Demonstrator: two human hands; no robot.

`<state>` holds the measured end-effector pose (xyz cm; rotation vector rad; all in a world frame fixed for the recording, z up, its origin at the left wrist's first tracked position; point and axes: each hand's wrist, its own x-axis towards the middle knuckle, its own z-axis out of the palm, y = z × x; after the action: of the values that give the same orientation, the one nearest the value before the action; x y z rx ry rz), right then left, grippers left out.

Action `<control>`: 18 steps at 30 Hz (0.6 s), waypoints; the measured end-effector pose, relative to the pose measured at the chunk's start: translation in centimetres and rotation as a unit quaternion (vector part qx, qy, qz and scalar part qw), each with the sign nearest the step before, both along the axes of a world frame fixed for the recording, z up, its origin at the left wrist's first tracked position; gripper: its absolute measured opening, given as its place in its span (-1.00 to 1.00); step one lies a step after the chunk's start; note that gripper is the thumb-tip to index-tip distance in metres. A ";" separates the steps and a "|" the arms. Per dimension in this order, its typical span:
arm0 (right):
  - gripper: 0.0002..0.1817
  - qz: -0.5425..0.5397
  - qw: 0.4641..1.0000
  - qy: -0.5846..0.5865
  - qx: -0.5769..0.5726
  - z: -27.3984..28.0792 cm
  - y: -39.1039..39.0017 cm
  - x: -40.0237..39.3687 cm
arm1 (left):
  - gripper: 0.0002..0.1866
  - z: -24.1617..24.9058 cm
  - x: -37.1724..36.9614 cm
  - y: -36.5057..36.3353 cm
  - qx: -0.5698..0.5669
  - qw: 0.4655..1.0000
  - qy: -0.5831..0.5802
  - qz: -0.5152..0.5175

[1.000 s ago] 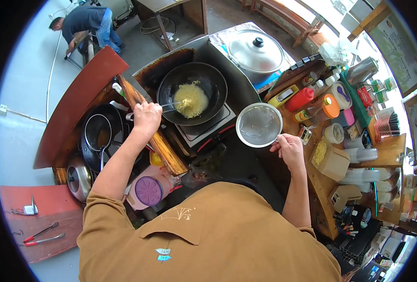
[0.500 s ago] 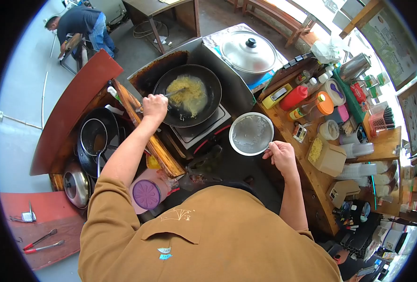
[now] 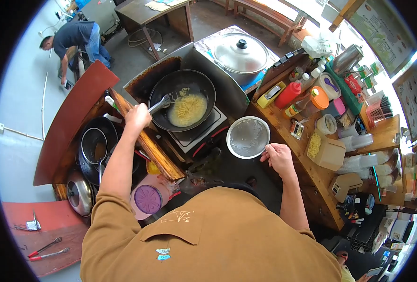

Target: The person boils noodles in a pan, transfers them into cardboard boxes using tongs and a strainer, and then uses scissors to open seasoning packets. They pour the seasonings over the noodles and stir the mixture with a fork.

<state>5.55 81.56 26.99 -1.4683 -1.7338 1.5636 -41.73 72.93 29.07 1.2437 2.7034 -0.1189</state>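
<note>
My left hand (image 3: 137, 118) is closed around metal tongs (image 3: 160, 103); their claw-like tips are over the left part of a black wok (image 3: 204, 77). Yellow noodles (image 3: 188, 110) lie in cloudy liquid in the wok, which sits on a portable gas stove (image 3: 204, 134). My right hand (image 3: 278, 156) grips the handle of a round fine-mesh strainer (image 3: 248, 136). The strainer is held level, right of the stove and apart from the wok. Some whitish bits or wet glare show on its mesh.
A lidded steel pot (image 3: 241, 54) stands behind the stove. On the right, a wooden counter (image 3: 276, 117) bears bottles, tubs and an open cardboard box (image 3: 328, 152) with noodles. More pans (image 3: 98, 136) sit at left. A person (image 3: 79, 40) bends over in the back.
My left hand has drawn back and left, lifting the tongs from the noodles toward the wok's near left side. The noodles have settled lower in the wok. The strainer stays nearly in place.
</note>
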 end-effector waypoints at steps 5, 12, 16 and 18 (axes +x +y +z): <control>-0.67 0.020 1.000 -0.005 -0.003 -0.9 -0.4 0.0 | -0.69 -2.9 0.0 1.2 -0.074 0.974 -0.201 0.071; -0.67 0.029 0.999 -0.005 -0.013 -0.7 -1.2 0.1 | -0.72 -6.6 2.7 3.9 0.094 0.994 -0.045 -0.018; -0.67 0.035 0.999 0.011 -0.005 -1.0 -1.2 0.2 | -0.70 -1.5 5.5 3.3 -0.017 0.994 0.044 -0.095; -0.66 0.028 0.999 0.016 -0.014 -1.0 -1.4 0.2 | -0.81 -0.7 6.0 2.1 0.017 0.986 0.124 -0.108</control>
<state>5.72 80.15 26.03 -1.4101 -1.7565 1.6367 -35.68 75.04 28.37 1.6301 2.7726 -0.2717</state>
